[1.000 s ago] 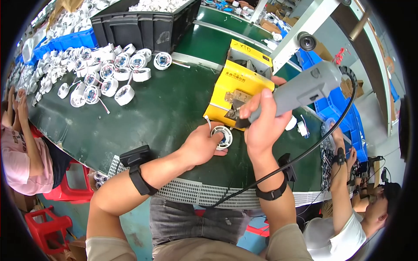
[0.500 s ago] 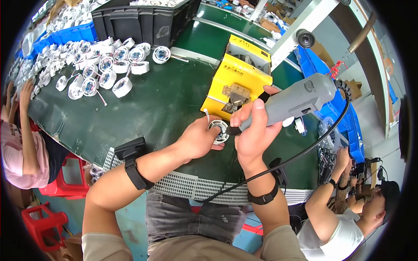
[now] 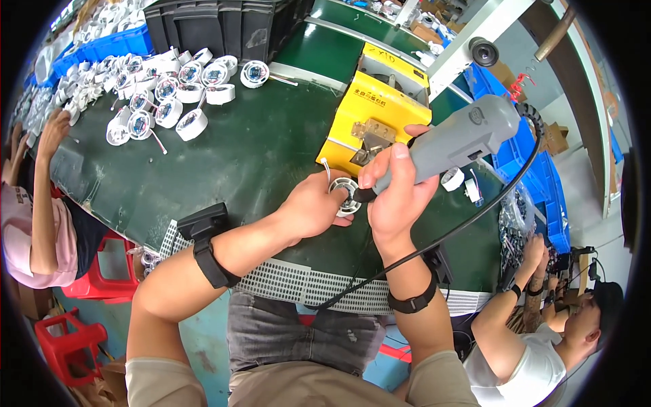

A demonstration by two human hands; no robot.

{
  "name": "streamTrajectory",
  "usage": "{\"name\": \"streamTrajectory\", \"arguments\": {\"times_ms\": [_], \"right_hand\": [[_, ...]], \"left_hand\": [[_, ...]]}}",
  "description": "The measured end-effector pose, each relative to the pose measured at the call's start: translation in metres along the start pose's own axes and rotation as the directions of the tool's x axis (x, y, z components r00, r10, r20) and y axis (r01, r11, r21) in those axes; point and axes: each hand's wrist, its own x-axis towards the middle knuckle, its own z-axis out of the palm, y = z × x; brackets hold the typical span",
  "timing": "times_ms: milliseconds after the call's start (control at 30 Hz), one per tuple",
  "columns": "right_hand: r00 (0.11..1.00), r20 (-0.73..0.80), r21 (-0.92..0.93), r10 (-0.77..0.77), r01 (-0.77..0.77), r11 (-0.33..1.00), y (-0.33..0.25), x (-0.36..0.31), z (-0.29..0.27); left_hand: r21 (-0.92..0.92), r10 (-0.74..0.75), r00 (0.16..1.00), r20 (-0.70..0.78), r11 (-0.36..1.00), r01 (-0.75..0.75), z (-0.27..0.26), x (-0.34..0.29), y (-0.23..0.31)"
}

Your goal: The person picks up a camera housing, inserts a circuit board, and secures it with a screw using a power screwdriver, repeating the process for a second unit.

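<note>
My left hand [image 3: 313,205] is closed on a round white housing [image 3: 353,205] with a circuit board inside and a short white cable rising from it. In my right hand [image 3: 400,197] is a grey electric screwdriver [image 3: 468,139], its black cord trailing back over my forearm. The screwdriver's black nose meets the inside of the housing; the bit tip is hidden. Just beyond both hands stands a yellow screw feeder [image 3: 369,102] with metal fittings on its front. To the far left lie many similar white housings [image 3: 193,124], several showing blue boards.
A black crate [image 3: 210,30] and a blue bin [image 3: 112,44] of white parts stand at the back left. Two white pieces [image 3: 452,179] lie right of the screwdriver. Blue trays [image 3: 539,197] line the right side. Co-workers sit left and right; red stools [image 3: 71,346] are on the floor.
The view has shifted a little, and the screwdriver stays against the housing in my left hand. At the left, a co-worker's hand has moved slightly among the white parts.
</note>
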Motion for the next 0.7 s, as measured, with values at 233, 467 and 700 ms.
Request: {"name": "streamTrajectory", "arguments": {"times_ms": [233, 467, 700], "right_hand": [[0.997, 0.078, 0.086, -0.025, 0.018, 0.996, 0.007, -0.003, -0.006], [0.983, 0.14, 0.169, -0.122, 0.098, 0.981, 0.012, 0.002, -0.016], [0.953, -0.108, -0.111, -0.283, 0.271, 0.956, 0.027, 0.02, -0.038]], "left_hand": [[-0.037, 0.085, 0.993, -0.079, 0.995, -0.088, 0.009, 0.001, -0.004], [0.486, 0.175, 0.97, -0.17, 0.871, -0.072, -0.006, -0.004, 0.02], [0.883, 0.806, 0.362, -0.469, 0.441, 0.16, -0.108, -0.009, 0.027]]}}
